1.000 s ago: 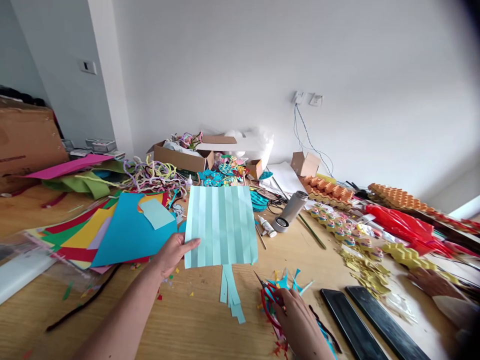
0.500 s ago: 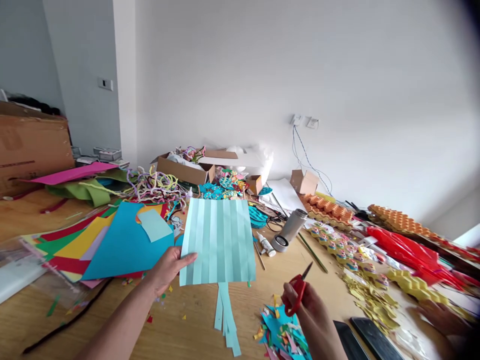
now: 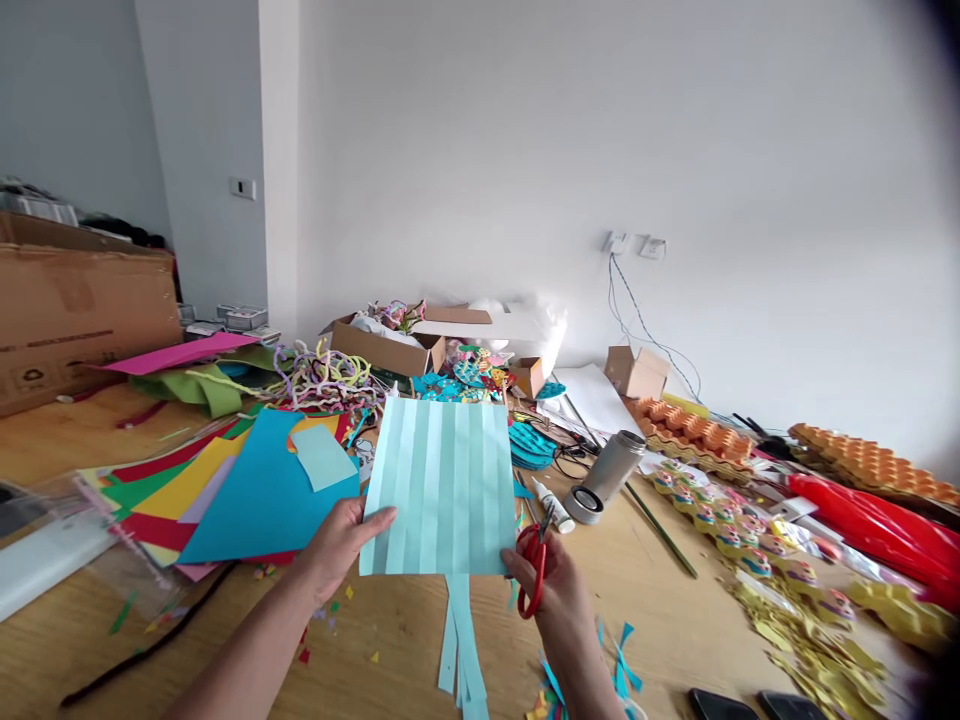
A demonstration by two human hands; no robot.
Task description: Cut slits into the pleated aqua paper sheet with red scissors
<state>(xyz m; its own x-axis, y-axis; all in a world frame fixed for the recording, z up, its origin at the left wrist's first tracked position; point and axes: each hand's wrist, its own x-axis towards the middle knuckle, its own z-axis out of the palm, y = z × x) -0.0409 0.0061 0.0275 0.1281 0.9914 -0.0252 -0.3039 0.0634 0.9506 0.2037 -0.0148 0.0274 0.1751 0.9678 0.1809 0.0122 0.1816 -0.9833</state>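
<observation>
A light-blue sheet of paper [image 3: 442, 480] with vertical fold lines is held up in front of me. My left hand [image 3: 346, 545] pinches its lower left edge, thumb on the near face. At the lower right corner, my right hand [image 3: 551, 575] touches the sheet with its fingertips while gripping red-handled scissors [image 3: 533, 570], blades pointing up. Several light-blue paper strips [image 3: 463, 640] hang or lie below the sheet's bottom edge; how they are attached is hidden. Small cut scraps [image 3: 553, 690] lie partly behind my right forearm.
Coloured paper sheets [image 3: 255, 500] are fanned out on the left, with tangled pipe cleaners [image 3: 322, 375] behind. A metal flask [image 3: 616, 465] and a glue bottle [image 3: 555, 507] lie right of centre. Egg trays [image 3: 694, 432] and yellow scraps [image 3: 802, 630] line the right; two phones [image 3: 720, 705] sit near the front.
My right hand has moved left and up with the scissors and now meets the sheet's lower right corner. The view has turned slightly left; another person's hand at right is out of sight.
</observation>
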